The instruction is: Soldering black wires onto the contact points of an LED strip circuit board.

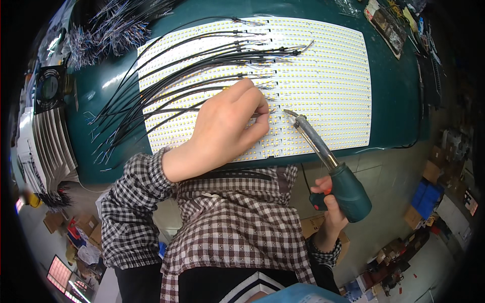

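Note:
My left hand point(227, 118) is closed in a pinch over the white LED board point(328, 65), at its middle seam. A thin wire end seems to stick out past the fingertips; its black cable runs beneath the hand to the left. My right hand point(331, 207) grips a soldering gun point(351, 194) by its green handle, fingers around the red-buttoned trigger part. The soldering gun's tip point(289, 112) points up and left, just right of the pinched fingers. Whether the tip touches the board I cannot tell. Several black cables point(177, 68) fan out leftward from the seam.
Under the board lies a dark green table top point(391, 86). A heap of loose wires point(108, 33) covers the far left, with a small black fan point(50, 90) and stacked white sheets point(48, 144) nearer. At far right sits a worn, dirty block point(386, 28). Boxes stand on the floor.

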The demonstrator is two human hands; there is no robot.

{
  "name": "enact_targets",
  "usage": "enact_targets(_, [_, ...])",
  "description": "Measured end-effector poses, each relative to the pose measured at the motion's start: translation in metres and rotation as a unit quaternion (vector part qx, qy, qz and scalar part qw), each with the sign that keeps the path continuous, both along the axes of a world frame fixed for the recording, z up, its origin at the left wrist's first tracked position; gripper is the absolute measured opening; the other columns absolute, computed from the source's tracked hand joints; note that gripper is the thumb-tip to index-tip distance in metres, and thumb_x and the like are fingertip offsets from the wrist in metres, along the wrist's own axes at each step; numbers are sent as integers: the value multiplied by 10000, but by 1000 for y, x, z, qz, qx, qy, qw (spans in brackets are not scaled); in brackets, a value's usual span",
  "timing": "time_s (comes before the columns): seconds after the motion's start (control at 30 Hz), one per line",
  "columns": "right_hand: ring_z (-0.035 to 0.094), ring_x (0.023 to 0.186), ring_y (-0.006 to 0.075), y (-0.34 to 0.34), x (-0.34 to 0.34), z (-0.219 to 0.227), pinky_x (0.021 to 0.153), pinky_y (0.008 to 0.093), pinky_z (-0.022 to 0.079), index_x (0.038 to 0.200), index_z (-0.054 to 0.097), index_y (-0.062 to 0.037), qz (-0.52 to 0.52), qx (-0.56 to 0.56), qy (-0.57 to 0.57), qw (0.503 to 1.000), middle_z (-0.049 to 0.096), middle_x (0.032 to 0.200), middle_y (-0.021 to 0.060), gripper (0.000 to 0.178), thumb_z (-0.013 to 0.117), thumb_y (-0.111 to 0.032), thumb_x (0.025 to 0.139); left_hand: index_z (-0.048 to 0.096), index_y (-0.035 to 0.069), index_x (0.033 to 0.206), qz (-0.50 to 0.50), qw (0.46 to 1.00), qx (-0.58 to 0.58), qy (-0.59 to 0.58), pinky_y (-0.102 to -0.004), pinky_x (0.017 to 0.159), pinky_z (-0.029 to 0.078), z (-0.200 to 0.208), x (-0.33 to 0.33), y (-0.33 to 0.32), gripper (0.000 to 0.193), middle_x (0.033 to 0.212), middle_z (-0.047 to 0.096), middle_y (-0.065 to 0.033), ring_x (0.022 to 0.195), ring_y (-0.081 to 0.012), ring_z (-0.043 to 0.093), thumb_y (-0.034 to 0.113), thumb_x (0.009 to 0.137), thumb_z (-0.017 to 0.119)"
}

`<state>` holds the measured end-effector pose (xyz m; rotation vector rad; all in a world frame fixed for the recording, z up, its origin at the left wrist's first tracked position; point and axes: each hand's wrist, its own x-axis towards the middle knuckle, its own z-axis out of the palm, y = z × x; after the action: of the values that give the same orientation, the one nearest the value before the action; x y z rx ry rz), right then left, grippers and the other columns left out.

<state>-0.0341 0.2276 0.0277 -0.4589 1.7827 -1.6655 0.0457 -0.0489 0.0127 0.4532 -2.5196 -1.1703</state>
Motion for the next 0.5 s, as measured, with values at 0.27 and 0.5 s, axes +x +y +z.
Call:
enact_targets(0.27, [615,780,261,-15,3,7,678,359,568,911,580,96,-8,16,39,999,588,848,182,347,675,-231,848,539,44,765,2,1000,-6,7,-356,548,454,-1,1,1,120,752,521,-86,650,-264,566,38,711,646])
enact_targets(0.5, [605,783,263,-17,2,6,677,362,562,902,573,87,1,10,34,999,584,825,170,332,681,-222,849,536,42,768,5,1000,-17,7,-356,548,453,-2,0,1,118,750,514,-89,646,-268,561,38,719,643])
